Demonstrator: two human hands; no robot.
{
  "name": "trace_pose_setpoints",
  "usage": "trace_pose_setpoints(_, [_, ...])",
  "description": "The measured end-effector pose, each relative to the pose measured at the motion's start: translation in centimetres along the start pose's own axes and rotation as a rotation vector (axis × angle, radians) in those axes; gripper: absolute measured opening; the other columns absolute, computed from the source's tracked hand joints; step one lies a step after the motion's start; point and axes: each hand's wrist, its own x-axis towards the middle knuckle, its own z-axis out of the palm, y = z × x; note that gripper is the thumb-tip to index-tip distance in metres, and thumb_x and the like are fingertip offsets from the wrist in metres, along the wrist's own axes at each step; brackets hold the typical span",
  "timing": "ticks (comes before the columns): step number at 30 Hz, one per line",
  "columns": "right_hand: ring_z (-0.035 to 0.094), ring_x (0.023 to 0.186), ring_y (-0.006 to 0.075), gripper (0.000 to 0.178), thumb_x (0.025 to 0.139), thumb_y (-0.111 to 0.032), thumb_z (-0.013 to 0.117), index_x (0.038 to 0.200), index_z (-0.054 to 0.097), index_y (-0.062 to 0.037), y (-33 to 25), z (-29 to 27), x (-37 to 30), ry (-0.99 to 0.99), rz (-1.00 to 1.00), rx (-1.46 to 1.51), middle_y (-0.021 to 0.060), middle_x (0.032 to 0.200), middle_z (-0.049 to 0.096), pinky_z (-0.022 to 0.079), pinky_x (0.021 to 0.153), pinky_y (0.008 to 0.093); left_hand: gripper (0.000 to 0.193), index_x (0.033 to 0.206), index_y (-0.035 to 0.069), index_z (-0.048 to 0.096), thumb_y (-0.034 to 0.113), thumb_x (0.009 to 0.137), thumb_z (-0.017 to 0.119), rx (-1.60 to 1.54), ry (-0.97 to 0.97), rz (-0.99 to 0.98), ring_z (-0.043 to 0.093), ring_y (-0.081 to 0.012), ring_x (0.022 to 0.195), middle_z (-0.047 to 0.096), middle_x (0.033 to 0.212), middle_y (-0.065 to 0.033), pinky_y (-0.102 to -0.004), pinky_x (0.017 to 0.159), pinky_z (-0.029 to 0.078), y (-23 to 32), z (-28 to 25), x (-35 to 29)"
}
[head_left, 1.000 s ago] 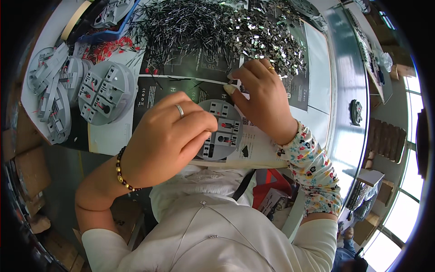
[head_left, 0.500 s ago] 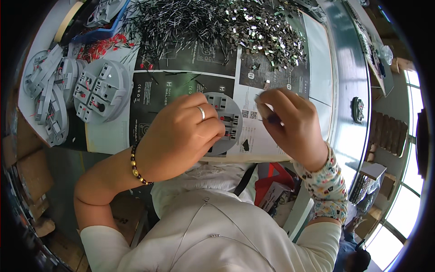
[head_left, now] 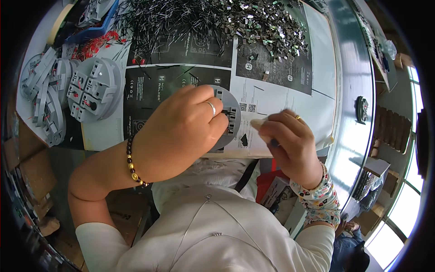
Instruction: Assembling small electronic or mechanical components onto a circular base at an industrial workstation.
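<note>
- Covering the left part of a round grey plastic base (head_left: 234,105), the left hand (head_left: 181,124) bends over it with fingers curled in; its fingertips are hidden, so I cannot tell whether they grip the base or some small part.
- The base lies on printed sheets (head_left: 149,90) spread over the worktable, near the person's edge; black and red fittings show on its uncovered side.
- To the right of the base, clear of it, the right hand (head_left: 292,140) is slightly blurred, fingers bent and drawn near the thumb; a small dark-blue spot shows among them, but I cannot tell whether it is something held.
- A pale fingertip cover (head_left: 257,123) on the right hand points toward the base.
- Beyond the base, toward the far side, lies a heap of thin black pins (head_left: 176,22), with a pile of small shiny rectangular pieces (head_left: 267,27) at its right.
- Left of the base stand stacked grey bases (head_left: 97,88), and past them a jumble of grey plastic parts (head_left: 47,90).
- Far to the left and beyond the base are scattered red bits (head_left: 102,44) and a blue tray (head_left: 102,28).
- Well to the right of the base sits a small dark part (head_left: 361,109).
</note>
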Motion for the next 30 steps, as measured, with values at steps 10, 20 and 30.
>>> trace_pose_setpoints(10, [0.051,0.068,0.016,0.021,0.081,0.012,0.07,0.098,0.071,-0.0003,-0.3,1.2,0.0,0.0,0.194,0.19,0.0065,0.095,0.064,0.044,0.064,0.0276,0.019,0.092,0.005,0.065,-0.004,0.076,0.069,-0.109,0.037,0.008,0.053,-0.0222,0.085,0.062,0.092,-0.0051,-0.0331,0.078,0.047,-0.4,1.1,-0.2])
trace_pose_setpoints(20, [0.054,0.071,0.0143,0.02,0.083,0.013,0.068,0.099,0.07,0.0023,-0.2,2.0,0.3,-0.039,0.258,0.333,0.0058,0.09,0.067,0.044,0.064,0.0252,0.024,0.09,0.007,0.069,-0.007,0.072,0.076,-0.403,0.169,-0.183,0.052,-0.0193,0.082,0.062,0.089,-0.002,-0.0322,0.074,0.046,-1.4,2.0,-0.7])
trace_pose_setpoints(30, [0.06,0.073,0.0112,0.015,0.089,0.008,0.066,0.103,0.067,0.004,-0.7,2.0,1.1,-0.096,0.499,0.419,0.0056,0.088,0.071,0.047,0.069,0.0224,0.023,0.088,0.008,0.069,-0.007,0.071,0.077,-0.351,0.273,-0.08,0.051,-0.02,0.082,0.062,0.089,-0.0014,-0.0311,0.074,0.045,-1.5,3.2,-0.8])
